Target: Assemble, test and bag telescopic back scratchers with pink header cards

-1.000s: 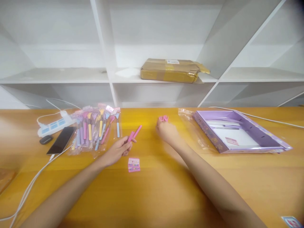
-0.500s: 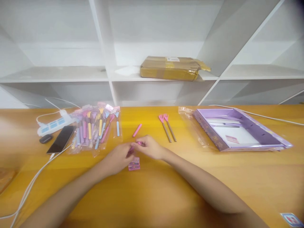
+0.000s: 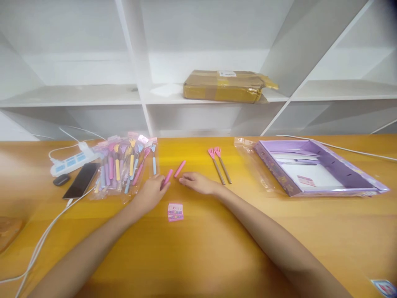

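Note:
My left hand (image 3: 153, 191) grips a pink tube (image 3: 168, 177) between thumb and fingers. Just right of it, a second pink tube (image 3: 180, 169) lies on the table. My right hand (image 3: 197, 183) rests close to that tube's lower end, fingers pressed together, and whether they hold anything is hidden. Two metal rods with pink hand-shaped heads (image 3: 219, 165) lie side by side behind my right wrist. Small pink printed cards (image 3: 175, 211) are on the table in front of my hands.
Bagged colourful hand-shaped sticks (image 3: 118, 167), a phone (image 3: 81, 181) and a power strip (image 3: 73, 162) lie left. A purple box (image 3: 350, 176) and clear bag (image 3: 259, 169) sit right. A cardboard box (image 3: 223, 87) is on the shelf.
My hands have moved apart; before, they met above the cards. A pink tube now shows clearly in my left hand, which has shifted up and left.

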Motion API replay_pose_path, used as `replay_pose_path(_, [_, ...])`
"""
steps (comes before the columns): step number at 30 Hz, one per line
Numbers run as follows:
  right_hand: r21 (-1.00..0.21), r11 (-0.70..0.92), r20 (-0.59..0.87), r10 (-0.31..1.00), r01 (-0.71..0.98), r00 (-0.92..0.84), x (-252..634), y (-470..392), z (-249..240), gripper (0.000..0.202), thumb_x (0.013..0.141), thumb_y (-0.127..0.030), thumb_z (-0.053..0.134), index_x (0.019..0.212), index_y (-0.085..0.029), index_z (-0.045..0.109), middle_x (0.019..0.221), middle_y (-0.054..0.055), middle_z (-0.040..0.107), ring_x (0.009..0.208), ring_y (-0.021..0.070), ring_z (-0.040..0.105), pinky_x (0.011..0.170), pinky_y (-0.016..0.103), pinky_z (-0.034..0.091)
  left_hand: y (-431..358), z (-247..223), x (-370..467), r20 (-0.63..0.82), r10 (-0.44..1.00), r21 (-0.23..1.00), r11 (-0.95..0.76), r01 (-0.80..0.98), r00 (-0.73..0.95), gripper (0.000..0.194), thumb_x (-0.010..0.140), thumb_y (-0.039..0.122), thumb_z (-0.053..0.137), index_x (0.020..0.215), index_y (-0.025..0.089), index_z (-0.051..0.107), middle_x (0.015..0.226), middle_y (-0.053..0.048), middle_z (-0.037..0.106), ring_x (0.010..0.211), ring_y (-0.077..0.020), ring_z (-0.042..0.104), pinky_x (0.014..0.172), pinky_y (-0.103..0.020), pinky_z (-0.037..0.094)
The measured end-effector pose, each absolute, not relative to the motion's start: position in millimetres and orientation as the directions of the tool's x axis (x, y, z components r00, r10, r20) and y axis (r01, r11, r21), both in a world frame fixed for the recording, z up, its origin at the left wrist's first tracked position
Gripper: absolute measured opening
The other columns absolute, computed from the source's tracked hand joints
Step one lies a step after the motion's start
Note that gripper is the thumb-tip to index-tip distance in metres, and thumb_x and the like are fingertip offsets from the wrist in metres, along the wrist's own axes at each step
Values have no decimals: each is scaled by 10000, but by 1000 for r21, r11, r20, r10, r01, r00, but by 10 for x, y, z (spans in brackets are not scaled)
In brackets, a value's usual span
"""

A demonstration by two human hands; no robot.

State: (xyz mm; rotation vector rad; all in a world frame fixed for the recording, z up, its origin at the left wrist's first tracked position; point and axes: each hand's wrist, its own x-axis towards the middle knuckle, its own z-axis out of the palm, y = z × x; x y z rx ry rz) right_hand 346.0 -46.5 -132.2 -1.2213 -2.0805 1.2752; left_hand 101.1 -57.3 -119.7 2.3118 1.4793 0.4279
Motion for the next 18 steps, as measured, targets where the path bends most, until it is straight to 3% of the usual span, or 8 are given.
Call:
replay_pose_path(2, [-860,203,-98,835,468,-541,3467,-442,-1342,454,1032,-591,455,806,-200,501,735,-36,463,672,120,414,653,269,352,-454,-1224,1006,105,932,488,-353,798,348,218,1032,357,523,1030,179,649,889,-51,652,735,-205,606,685,-329,431])
replay_pose_path(6, [-846,224,-116,809,484,-576,3479,-451,-1323,469,1010,-586,484,734,-211,427,687,-49,387,635,111,349,618,266,300,-301,-1223,944,161,927,560,-369,742,339,389,1036,374,530,1366,175,579,1154,-99,686,841,-204,664,830,-362,524])
replay_pose_path(8, [-839,237,-133,785,491,-606,3493,-464,-1298,500,999,-581,504,690,-214,364,663,-54,326,618,105,304,602,267,265,-244,-1186,852,217,914,509,-406,759,343,386,1049,361,493,1365,168,602,1219,-122,666,950,-229,675,909,-386,533])
replay_pose_path(12, [-833,247,-159,750,495,-642,3523,-470,-1264,516,996,-563,510,670,-215,313,658,-55,276,606,102,266,589,269,240,-156,-1164,644,255,861,265,-500,824,440,401,1066,404,465,1347,213,677,1308,-142,618,1255,-326,591,1082,-467,471])
replay_pose_path(15, [-835,247,-158,748,491,-645,3526,-466,-1269,505,1000,-554,502,680,-217,304,666,-56,266,606,101,268,591,270,243,-152,-1239,616,197,861,109,-495,862,469,411,1020,488,561,1296,232,726,1324,-164,600,1275,-383,567,1110,-521,442])
replay_pose_path(18, [-844,241,-145,756,478,-638,3522,-462,-1298,513,992,-575,513,684,-218,312,669,-59,272,613,100,276,601,269,247,-185,-1280,676,126,905,104,-420,902,406,343,971,445,638,1187,198,738,1220,-175,619,1205,-381,603,1075,-503,460])
